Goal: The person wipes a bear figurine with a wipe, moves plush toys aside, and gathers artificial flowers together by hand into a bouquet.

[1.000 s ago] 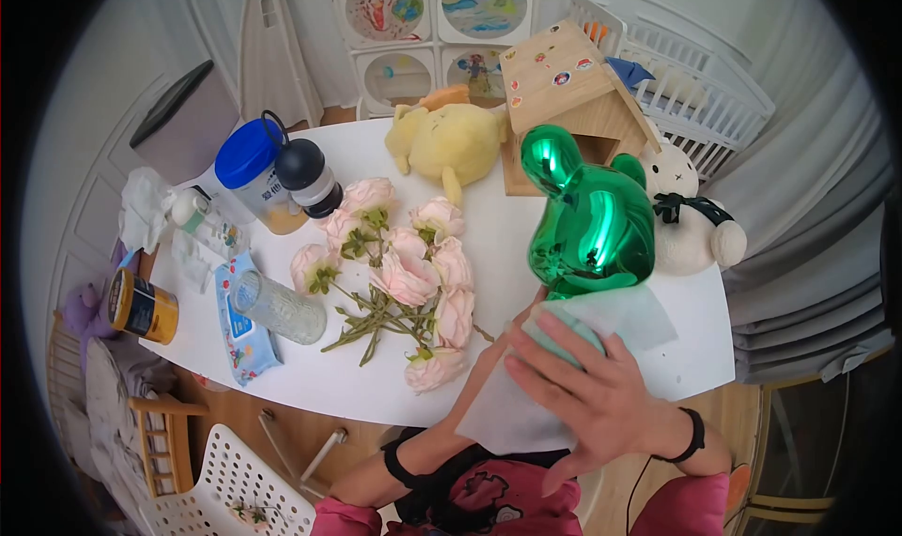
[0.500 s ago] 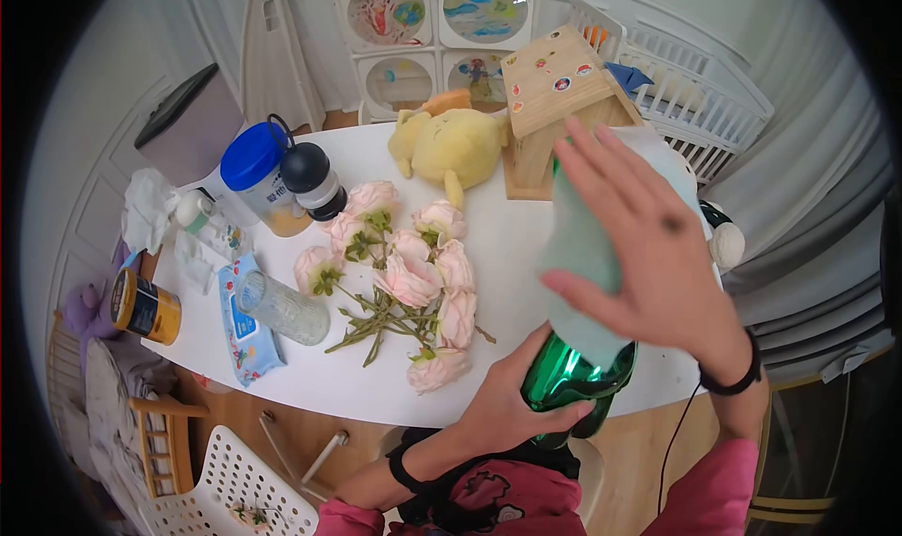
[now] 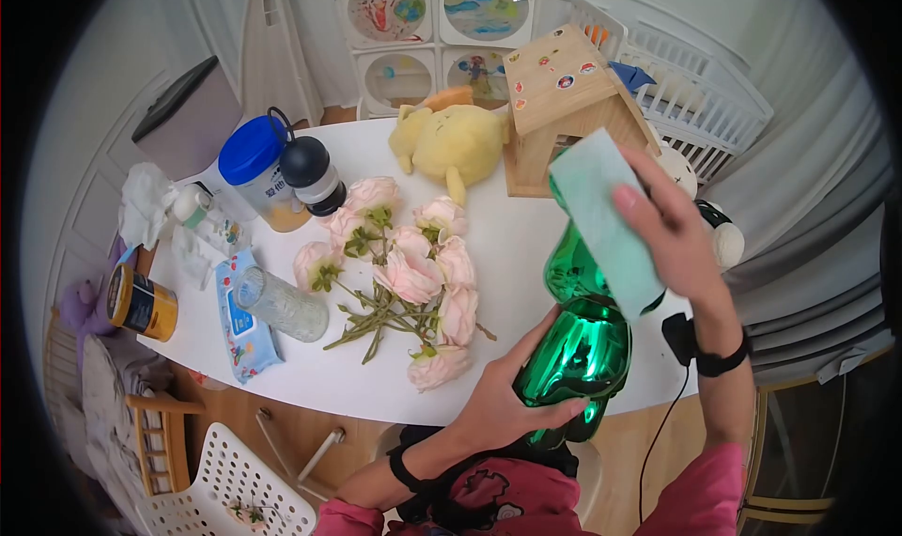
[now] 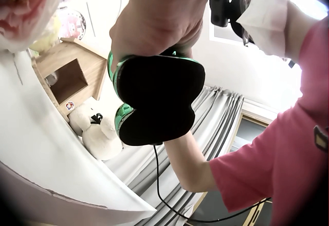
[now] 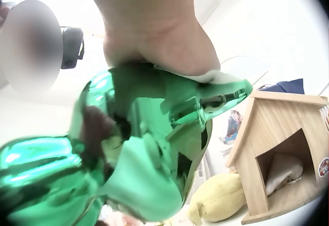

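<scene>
A shiny green balloon-like figure (image 3: pixel 578 348) is held upright over the table's near edge. My left hand (image 3: pixel 512 400) grips its lower part, thumb across the front; in the left wrist view that hand (image 4: pixel 159 20) is above the figure's dark underside (image 4: pixel 159 97). My right hand (image 3: pixel 672 226) holds a pale, thin cloth (image 3: pixel 601 217) against the figure's upper right side, fingers bent over it. In the right wrist view the green surface (image 5: pixel 144 149) fills the middle below the right hand (image 5: pixel 159 46), whose fingers are hidden.
Pink roses (image 3: pixel 409 273) lie left of the figure, with a glass vase (image 3: pixel 282 306) and wipes pack (image 3: pixel 246 329) beyond. Behind stand a yellow plush (image 3: pixel 456 146), wooden house (image 3: pixel 564 85), white plush (image 3: pixel 676 170), blue-lidded tub (image 3: pixel 254 165) and black-topped bottle (image 3: pixel 308 170).
The green figure has come nearer my body and turned, my left hand now gripping its lower part. My right hand, with the cloth, has moved up and then to its right side.
</scene>
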### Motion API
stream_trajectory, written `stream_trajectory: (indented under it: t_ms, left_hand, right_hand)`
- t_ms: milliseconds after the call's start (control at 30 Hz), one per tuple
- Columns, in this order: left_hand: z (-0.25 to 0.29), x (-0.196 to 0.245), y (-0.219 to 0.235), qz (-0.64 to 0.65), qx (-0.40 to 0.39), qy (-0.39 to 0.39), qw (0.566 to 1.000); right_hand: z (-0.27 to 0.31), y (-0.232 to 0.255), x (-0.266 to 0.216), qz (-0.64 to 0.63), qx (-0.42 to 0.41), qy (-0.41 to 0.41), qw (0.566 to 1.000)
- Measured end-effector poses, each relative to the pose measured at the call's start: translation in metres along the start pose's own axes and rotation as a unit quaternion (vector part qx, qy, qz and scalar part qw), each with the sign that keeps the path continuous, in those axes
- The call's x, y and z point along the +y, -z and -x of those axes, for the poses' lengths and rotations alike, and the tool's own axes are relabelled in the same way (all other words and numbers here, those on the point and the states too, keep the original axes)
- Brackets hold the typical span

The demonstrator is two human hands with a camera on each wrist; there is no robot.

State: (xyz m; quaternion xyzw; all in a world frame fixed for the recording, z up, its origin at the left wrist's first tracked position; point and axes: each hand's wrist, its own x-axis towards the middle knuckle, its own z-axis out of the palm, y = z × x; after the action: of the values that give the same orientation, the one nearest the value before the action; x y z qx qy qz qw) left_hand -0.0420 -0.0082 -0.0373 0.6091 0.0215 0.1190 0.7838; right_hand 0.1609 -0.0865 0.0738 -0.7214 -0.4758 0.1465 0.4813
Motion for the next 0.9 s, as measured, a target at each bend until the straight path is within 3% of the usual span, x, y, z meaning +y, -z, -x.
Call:
stream_trajectory:
  t_ms: [67,200,267,300,367,400,467,500,567,600,700,767,833,867,900]
  left_hand:
    - [0.000,-0.001,0.001,0.002,0.029,0.002,1.000]
    - [-0.004,-0.005,0.004,-0.024,0.087,-0.024,0.996]
    - [-0.004,-0.002,0.006,-0.044,0.098,-0.042,0.993]
    - [-0.005,-0.001,0.007,-0.064,0.108,-0.062,0.990]
    - [-0.004,-0.001,0.009,-0.069,0.126,-0.046,0.989]
    - [-0.003,-0.001,0.013,-0.098,0.107,-0.065,0.987]
    - [-0.001,-0.001,0.022,-0.159,0.074,-0.116,0.978]
    - [-0.001,0.003,0.025,-0.160,0.075,-0.115,0.978]
    - [-0.002,0.014,0.027,-0.149,0.003,-0.083,0.985]
    - [-0.002,0.016,0.027,-0.124,-0.018,-0.062,0.990]
    - [-0.001,0.016,0.022,-0.060,-0.045,-0.036,0.997]
    - [-0.002,0.013,0.016,-0.042,-0.039,-0.053,0.997]
    - [-0.003,0.011,0.012,-0.138,0.017,-0.120,0.983]
    - [-0.003,0.013,0.011,-0.139,0.016,-0.119,0.983]
    - [-0.002,0.015,0.010,-0.174,0.057,-0.109,0.977]
  right_hand:
    - [0.011,-0.012,0.016,0.122,0.052,0.140,0.981]
    - [0.035,-0.042,0.027,0.245,0.087,0.194,0.946]
    - [0.052,-0.066,0.027,0.077,0.143,0.112,0.980]
    - [0.060,-0.067,0.026,0.077,0.143,0.112,0.980]
    - [0.069,-0.064,0.023,-0.101,0.028,-0.058,0.993]
    - [0.071,-0.058,0.023,-0.102,0.028,-0.059,0.993]
    - [0.074,-0.044,0.027,-0.150,-0.099,-0.171,0.969]
    - [0.076,-0.042,0.031,-0.150,-0.100,-0.172,0.968]
    - [0.080,-0.037,0.041,-0.296,-0.092,-0.122,0.943]
    - [0.083,-0.032,0.045,-0.354,-0.106,-0.157,0.916]
    - [0.098,-0.034,0.083,-0.460,-0.129,-0.082,0.875]
    - [0.097,-0.042,0.089,-0.502,-0.129,-0.088,0.851]
    - [0.097,-0.055,0.102,-0.523,-0.115,-0.086,0.840]
    - [0.093,-0.054,0.092,-0.638,-0.126,-0.160,0.742]
    - [0.089,-0.057,0.086,-0.653,-0.106,-0.159,0.733]
